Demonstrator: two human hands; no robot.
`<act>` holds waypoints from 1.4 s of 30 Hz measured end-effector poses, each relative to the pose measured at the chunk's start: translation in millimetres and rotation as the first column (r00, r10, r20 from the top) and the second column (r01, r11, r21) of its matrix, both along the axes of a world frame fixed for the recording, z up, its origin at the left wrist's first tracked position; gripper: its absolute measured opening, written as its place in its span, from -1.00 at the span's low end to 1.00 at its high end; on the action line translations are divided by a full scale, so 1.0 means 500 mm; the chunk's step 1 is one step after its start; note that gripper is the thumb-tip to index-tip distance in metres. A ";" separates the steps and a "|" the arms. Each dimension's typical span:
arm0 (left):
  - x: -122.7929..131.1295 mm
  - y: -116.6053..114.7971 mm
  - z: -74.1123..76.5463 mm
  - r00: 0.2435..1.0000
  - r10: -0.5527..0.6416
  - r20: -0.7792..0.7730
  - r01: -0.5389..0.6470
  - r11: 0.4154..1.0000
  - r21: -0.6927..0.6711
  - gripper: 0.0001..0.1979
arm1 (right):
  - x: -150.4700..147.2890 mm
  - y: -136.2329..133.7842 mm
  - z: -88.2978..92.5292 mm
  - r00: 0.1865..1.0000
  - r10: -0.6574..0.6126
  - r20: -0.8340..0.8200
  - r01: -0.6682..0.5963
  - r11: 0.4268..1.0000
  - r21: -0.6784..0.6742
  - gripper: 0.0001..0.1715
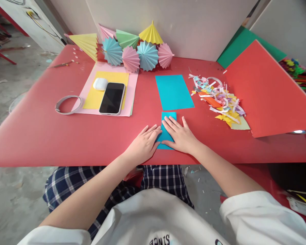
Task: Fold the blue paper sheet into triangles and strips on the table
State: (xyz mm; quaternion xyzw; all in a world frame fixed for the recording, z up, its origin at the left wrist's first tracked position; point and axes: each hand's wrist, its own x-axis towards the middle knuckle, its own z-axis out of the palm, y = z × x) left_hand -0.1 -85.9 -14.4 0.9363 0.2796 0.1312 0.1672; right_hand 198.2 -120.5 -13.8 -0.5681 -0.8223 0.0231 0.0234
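Observation:
A narrow, folded-looking piece of blue paper (168,145) lies near the front edge of the red table. My right hand (180,136) rests flat across it, fingers stretched and the thumb apart. At its left edge lies my left hand (146,141), fingers extended, with the tips touching the paper. Just beyond them a larger blue sheet (174,92) lies flat on the tabletop.
Yellow (89,98) and pink sheets (129,110) hold a phone (112,98) and white earbud case (100,83). A pale ring-shaped band (57,106) lies left. Pleated paper umbrellas (148,56) line the back. Paper scraps (220,98) and a leaning red board (267,92) are right.

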 end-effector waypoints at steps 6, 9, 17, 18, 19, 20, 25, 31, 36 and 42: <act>-0.015 0.014 0.005 0.999 0.006 -0.031 -0.003 0.996 0.088 -0.64 | 0.000 0.000 -0.001 1.000 -0.006 -0.002 0.006 1.000 -0.005 -0.13; -0.021 0.018 0.005 0.999 0.013 -0.033 -0.009 0.994 0.113 -0.62 | 0.000 0.000 -0.001 1.000 -0.004 -0.004 0.004 1.000 0.000 -0.13; -0.019 0.016 0.002 0.998 0.013 -0.059 -0.005 0.990 0.139 -0.57 | 0.000 0.001 0.001 1.000 0.009 0.002 -0.009 1.000 0.003 -0.13; -0.019 0.016 0.002 0.998 0.015 -0.063 -0.006 0.990 0.139 -0.57 | 0.001 0.001 0.001 1.000 0.012 0.003 -0.012 1.000 0.003 -0.13; -0.019 0.016 0.002 0.998 0.017 -0.068 -0.007 0.990 0.140 -0.57 | 0.001 0.001 0.001 1.000 0.015 0.005 -0.015 1.000 0.001 -0.12; -0.019 0.017 0.002 0.997 0.016 -0.074 -0.006 0.990 0.141 -0.57 | 0.001 0.001 0.001 1.000 0.017 0.005 -0.017 1.000 -0.001 -0.12; -0.020 0.018 -0.001 0.994 -0.031 -0.101 0.044 0.989 0.138 -0.55 | 0.000 0.002 0.001 1.000 0.002 0.003 -0.001 1.000 -0.028 -0.10; -0.019 0.017 -0.004 0.992 -0.030 -0.124 0.050 0.985 0.165 -0.55 | -0.002 0.002 0.001 1.000 -0.016 0.004 0.016 0.999 -0.038 -0.11; -0.017 0.017 -0.002 0.992 -0.050 -0.119 0.070 0.983 0.171 -0.56 | -0.003 0.002 0.000 1.000 -0.018 0.010 0.018 0.999 -0.033 -0.11; -0.016 0.016 0.005 0.993 -0.063 -0.104 0.075 0.989 0.123 -0.62 | -0.003 0.001 -0.001 1.000 -0.012 0.015 0.012 1.000 -0.019 -0.11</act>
